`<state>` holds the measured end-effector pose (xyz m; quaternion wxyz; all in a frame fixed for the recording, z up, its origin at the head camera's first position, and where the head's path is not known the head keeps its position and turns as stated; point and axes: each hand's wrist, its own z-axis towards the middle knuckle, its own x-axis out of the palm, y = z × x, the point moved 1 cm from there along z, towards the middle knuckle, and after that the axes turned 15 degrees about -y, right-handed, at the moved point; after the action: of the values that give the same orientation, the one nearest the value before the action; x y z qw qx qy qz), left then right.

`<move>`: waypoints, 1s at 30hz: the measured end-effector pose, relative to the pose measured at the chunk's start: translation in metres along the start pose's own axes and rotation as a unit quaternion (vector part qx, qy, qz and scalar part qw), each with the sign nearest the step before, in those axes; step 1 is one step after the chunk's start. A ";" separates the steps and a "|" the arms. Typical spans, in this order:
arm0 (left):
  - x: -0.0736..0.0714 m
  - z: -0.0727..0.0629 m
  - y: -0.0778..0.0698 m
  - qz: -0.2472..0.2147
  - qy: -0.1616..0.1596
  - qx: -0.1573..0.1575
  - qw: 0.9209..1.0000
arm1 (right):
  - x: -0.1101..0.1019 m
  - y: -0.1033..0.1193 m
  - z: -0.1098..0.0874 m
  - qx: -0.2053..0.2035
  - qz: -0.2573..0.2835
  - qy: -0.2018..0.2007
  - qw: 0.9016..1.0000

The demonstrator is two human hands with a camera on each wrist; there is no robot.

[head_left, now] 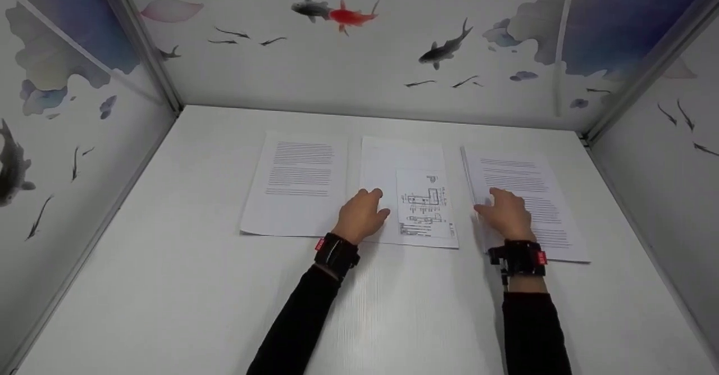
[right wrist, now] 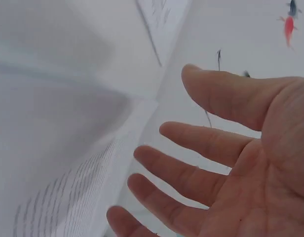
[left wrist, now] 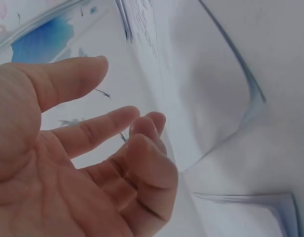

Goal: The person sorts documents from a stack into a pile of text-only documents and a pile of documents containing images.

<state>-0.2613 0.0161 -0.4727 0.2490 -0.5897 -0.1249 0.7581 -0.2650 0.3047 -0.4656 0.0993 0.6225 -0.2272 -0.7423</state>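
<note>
Three sets of paper lie side by side on a white table. My left hand [head_left: 361, 216] is over the gap between the left printed sheets [head_left: 300, 167] and the middle sheet with a line drawing [head_left: 424, 206]. Its fingers are loosely bent with nothing between them, as the left wrist view also shows. Over the left part of the right paper stack [head_left: 547, 206], covered in lines of text, hovers my right hand [head_left: 507, 213]. In the right wrist view its fingers are spread and relaxed, and the palm holds nothing.
The white table [head_left: 196, 285] is enclosed by a back wall [head_left: 382, 83] and two side panels printed with fish and blue shapes. Each wrist carries a black strap camera [head_left: 337, 255] below a dark sleeve [head_left: 297, 319].
</note>
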 end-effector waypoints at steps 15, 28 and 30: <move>0.004 -0.002 -0.012 -0.018 0.016 0.021 0.999 | 0.000 -0.023 0.003 0.056 -0.004 0.082 0.995; 0.003 -0.005 -0.013 -0.057 0.052 0.011 0.997 | -0.012 -0.024 -0.003 -0.005 0.047 0.010 0.999; 0.003 -0.005 -0.015 -0.063 0.058 0.012 0.996 | -0.012 -0.026 -0.004 -0.011 0.041 0.001 0.999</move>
<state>-0.2534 0.0291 -0.4691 0.3101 -0.6202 -0.1383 0.7071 -0.2551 0.3316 -0.4678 0.1368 0.6120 -0.2440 -0.7398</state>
